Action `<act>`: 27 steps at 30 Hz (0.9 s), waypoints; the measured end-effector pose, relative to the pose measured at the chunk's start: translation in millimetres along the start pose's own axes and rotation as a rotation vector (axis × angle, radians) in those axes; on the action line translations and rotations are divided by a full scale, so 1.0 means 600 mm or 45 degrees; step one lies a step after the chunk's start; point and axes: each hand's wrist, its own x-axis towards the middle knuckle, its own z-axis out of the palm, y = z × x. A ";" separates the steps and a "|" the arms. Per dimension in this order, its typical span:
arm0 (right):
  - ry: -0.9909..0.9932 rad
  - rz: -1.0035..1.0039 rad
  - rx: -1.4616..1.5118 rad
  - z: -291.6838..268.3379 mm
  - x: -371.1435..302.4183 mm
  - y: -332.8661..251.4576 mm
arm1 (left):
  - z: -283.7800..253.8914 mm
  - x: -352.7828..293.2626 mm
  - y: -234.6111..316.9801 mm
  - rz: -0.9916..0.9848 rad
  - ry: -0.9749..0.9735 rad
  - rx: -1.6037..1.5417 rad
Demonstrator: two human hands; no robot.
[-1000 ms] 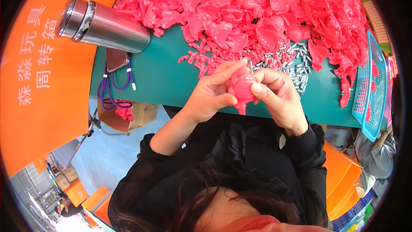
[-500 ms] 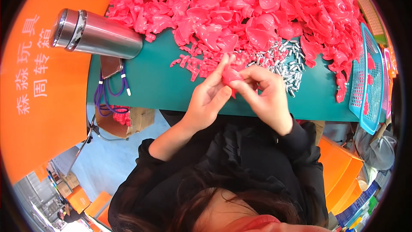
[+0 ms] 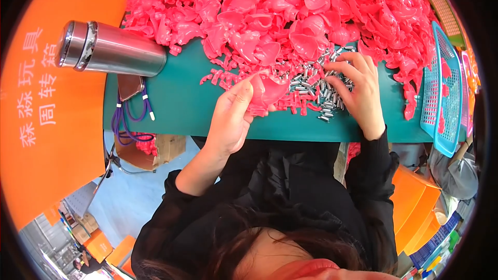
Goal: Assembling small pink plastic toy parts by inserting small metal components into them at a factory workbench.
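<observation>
A curved, glossy pinkish-red plastic piece is gripped at its left side by my left hand, thumb on top. My right hand reaches over a heap of small silver metal cylinders, fingers bent and fingertips down among them. Whether a cylinder is between those fingertips I cannot make out. Several small red plastic bits lie beside and among the cylinders. Behind both hands rises a large pile of thin curved red plastic pieces.
A steel flask lies on its side at the left of the green tabletop, near a phone-like object with a purple cord. A blue mesh basket leans at the right edge. Below stands a cardboard box.
My hands have come apart. The right one has moved right to the silver cylinders, while the left has shifted slightly left and now holds a curved red piece in plain view.
</observation>
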 end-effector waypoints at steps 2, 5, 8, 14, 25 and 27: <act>-0.019 -0.002 0.006 -0.001 0.005 -0.003 | 0.019 0.003 0.006 0.062 0.070 0.078; -0.054 -0.002 0.008 0.005 0.008 0.003 | 0.027 0.010 0.009 0.028 0.107 0.108; 0.011 0.057 0.196 0.002 0.006 -0.006 | 0.021 0.007 0.005 0.029 0.113 0.232; -0.365 0.361 1.178 -0.003 0.010 -0.085 | 0.045 -0.004 0.014 0.020 0.041 0.492; -0.359 0.380 1.140 0.022 0.006 -0.097 | 0.050 -0.014 0.022 0.054 0.069 0.781; -0.380 0.576 1.377 0.022 0.004 -0.100 | 0.052 -0.015 0.021 0.064 0.051 0.820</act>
